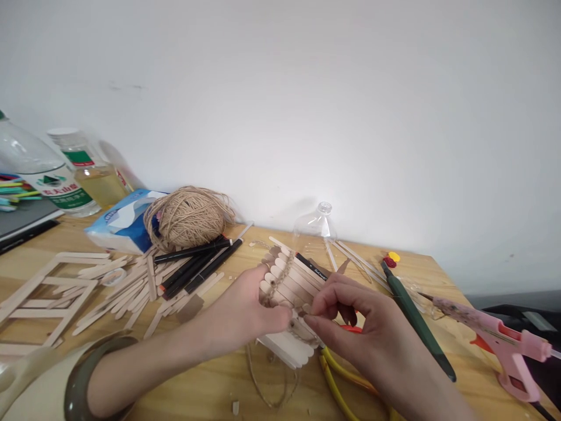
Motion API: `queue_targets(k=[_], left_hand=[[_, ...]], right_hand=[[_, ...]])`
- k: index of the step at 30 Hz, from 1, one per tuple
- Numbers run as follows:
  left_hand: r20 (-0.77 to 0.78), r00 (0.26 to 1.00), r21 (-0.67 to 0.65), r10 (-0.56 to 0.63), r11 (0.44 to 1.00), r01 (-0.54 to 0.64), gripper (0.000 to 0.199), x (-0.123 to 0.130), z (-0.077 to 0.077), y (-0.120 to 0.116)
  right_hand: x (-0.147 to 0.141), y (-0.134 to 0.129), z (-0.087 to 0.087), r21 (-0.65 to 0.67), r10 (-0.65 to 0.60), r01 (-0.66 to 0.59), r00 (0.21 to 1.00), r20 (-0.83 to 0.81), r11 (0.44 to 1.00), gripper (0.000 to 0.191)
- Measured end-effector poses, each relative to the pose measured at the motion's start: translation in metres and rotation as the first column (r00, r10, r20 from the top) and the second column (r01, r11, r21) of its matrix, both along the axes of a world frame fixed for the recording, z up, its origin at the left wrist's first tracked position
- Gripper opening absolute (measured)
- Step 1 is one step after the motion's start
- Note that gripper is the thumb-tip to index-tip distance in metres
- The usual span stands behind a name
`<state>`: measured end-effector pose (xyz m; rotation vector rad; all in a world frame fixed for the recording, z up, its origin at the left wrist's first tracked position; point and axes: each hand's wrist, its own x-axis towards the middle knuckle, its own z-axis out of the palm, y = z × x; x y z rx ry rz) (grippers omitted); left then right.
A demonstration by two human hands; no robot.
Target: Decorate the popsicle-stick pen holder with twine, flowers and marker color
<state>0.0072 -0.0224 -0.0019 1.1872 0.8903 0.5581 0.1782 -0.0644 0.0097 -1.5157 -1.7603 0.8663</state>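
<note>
A piece made of popsicle sticks [298,280], laid side by side with rounded ends, is held tilted above the table. Twine [280,275] runs along the stick ends, and a loose loop of it hangs below. My left hand [263,307] is closed round the left side of the piece, thumb on its front. At the right edge, my right hand [350,316] pinches thumb and fingers together on the twine; the exact grip is partly hidden. Just beneath it are yellow-handled scissors [335,380], partly covered by the hand.
To the left lie loose popsicle sticks [127,298], a stick frame [56,292], black markers [197,263] and a twine ball [190,216]. Bottles [65,187] and a tissue pack [123,219] stand behind. A green pen-like tool [418,321] and pink glue gun [495,333] are right; a clear bottle top [318,225] is near the wall.
</note>
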Motion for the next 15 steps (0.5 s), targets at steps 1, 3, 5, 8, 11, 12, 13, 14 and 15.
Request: queue_targets(k=[1,3,5,8,11,12,13,14,15], left_hand=[[0.006,1.0,-0.001,-0.005,1.0,0.005,0.024,-0.0001,-0.0013,0.0],[0.014,1.0,0.002,-0.017,1.0,0.017,0.025,-0.0006,-0.0051,0.0003],[0.027,0.999,0.012,-0.026,1.0,0.026,0.026,-0.001,-0.0089,0.0006],[0.06,0.997,0.039,-0.039,0.999,0.037,0.026,-0.0007,-0.0105,0.0007],[0.069,0.997,0.053,-0.026,0.998,0.022,0.027,0.0001,-0.0083,0.0007],[0.07,0.997,0.048,-0.019,0.999,0.016,0.027,0.0004,-0.0077,0.0008],[0.07,0.997,0.04,-0.014,0.999,0.011,0.027,0.0006,-0.0074,0.0009],[0.072,0.997,0.036,-0.013,0.999,0.01,0.026,0.0007,-0.0075,0.0011],[0.074,0.997,0.036,-0.014,0.999,0.012,0.026,0.0009,-0.008,0.0014]], right_hand=[[0.0005,-0.0002,0.001,-0.017,0.012,-0.012,1.0,-0.003,1.0,0.014],[0.0007,-0.0001,0.0019,-0.02,0.026,-0.026,1.0,0.011,0.999,0.015],[-0.0002,0.0003,0.0014,0.001,0.031,-0.031,0.998,0.047,1.0,0.015],[-0.0024,0.0007,-0.0008,0.05,0.022,-0.027,0.994,0.106,0.998,0.016],[-0.0035,0.0004,-0.0023,0.108,0.001,-0.016,0.991,0.131,0.994,0.015],[-0.0036,0.0003,-0.0024,0.127,-0.004,-0.013,0.991,0.131,0.992,0.015],[-0.0038,0.0002,-0.0023,0.14,-0.006,-0.012,0.991,0.133,0.99,0.015],[-0.004,0.0001,-0.002,0.144,-0.005,-0.015,0.991,0.136,0.989,0.015],[-0.0043,0.0001,-0.0016,0.144,-0.001,-0.019,0.99,0.14,0.989,0.015]])
